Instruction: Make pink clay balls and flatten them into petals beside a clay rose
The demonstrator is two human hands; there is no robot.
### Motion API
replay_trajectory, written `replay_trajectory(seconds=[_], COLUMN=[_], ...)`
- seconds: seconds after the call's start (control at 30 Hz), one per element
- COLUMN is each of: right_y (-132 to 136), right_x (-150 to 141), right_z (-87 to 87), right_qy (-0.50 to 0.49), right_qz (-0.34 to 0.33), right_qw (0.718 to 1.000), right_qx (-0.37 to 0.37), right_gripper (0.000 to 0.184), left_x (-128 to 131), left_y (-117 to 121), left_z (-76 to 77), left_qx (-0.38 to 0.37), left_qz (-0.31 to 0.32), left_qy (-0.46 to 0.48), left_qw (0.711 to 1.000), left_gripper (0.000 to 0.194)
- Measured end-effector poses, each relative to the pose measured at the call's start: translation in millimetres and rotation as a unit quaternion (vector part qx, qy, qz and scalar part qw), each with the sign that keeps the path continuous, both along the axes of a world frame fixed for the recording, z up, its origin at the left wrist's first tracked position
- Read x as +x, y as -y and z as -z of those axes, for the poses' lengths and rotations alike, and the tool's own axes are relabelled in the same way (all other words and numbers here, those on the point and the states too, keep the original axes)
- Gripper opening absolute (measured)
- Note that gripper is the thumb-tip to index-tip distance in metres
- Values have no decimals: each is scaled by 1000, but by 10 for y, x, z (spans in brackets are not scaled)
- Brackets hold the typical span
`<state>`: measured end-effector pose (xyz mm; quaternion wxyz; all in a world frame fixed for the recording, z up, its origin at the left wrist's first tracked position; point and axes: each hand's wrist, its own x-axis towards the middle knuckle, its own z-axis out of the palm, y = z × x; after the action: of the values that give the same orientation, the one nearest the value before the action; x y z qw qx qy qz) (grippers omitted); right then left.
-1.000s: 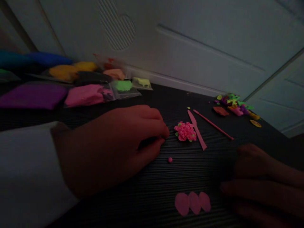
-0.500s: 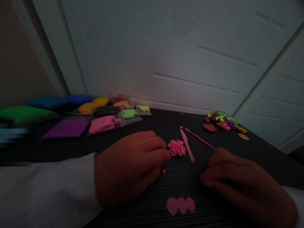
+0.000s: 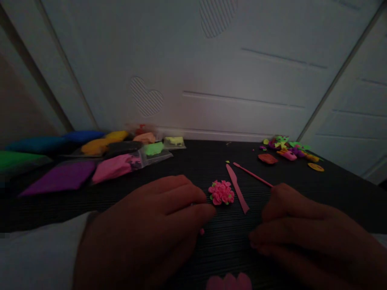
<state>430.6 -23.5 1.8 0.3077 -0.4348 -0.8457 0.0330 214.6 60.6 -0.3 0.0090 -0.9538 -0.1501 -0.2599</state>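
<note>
My left hand (image 3: 154,229) rests low over the dark table, fingers curled together; whatever they may hold is hidden. A tiny pink clay ball (image 3: 202,231) lies right by its fingertips. Just beyond is a cluster of pink clay roses (image 3: 221,192) with green bits. My right hand (image 3: 314,233) has thumb and fingers pressed together, their contents out of sight. Between the hands, a pink plastic clay knife (image 3: 237,188) lies flat. A thin pink tool (image 3: 253,175) runs behind my right hand. Several flattened pink clay discs (image 3: 229,282), overlapping in a row, are cut off by the bottom edge.
Bags of coloured clay, including purple (image 3: 60,176), pink (image 3: 116,167) and light green (image 3: 154,149), line the left and back. At the far right sit a pile of colourful clay pieces (image 3: 287,149), a reddish piece (image 3: 267,158) and a yellow disc (image 3: 316,166). A white panel (image 3: 193,112) stands behind.
The view has tilted and shifted, so the discs now sit lower, partly out of frame. Both hands keep nearly the same pose, with the left fingers closer to the tiny ball.
</note>
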Motion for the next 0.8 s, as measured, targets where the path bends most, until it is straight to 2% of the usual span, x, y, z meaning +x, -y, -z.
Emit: replay_trajectory(seconds=[0.17,0.3,0.4,0.67,0.8], right_y=[-10,-31,-75,-74,-105], right_x=[24,4,-3,0,-47], right_z=[38,52,59,16,7], right_qy=[0,46,57,61,60], right_qz=[-10,-17,3,26,14], right_qw=[1000,999,998,998,998], right_qx=[-4,5,8,1,-2], right_gripper=[17,17,17,14,13], left_x=[-18,-21,-29,-69,-92], left_y=[51,59,67,42,43], left_z=[-28,-51,-53,-32,-49], left_qx=[-3,-10,1,16,-4], left_qz=[-20,-41,-56,-55,-56], left_qy=[-24,-32,-18,-39,-53], left_qw=[1000,999,998,998,997], left_gripper=[25,22,21,22,27])
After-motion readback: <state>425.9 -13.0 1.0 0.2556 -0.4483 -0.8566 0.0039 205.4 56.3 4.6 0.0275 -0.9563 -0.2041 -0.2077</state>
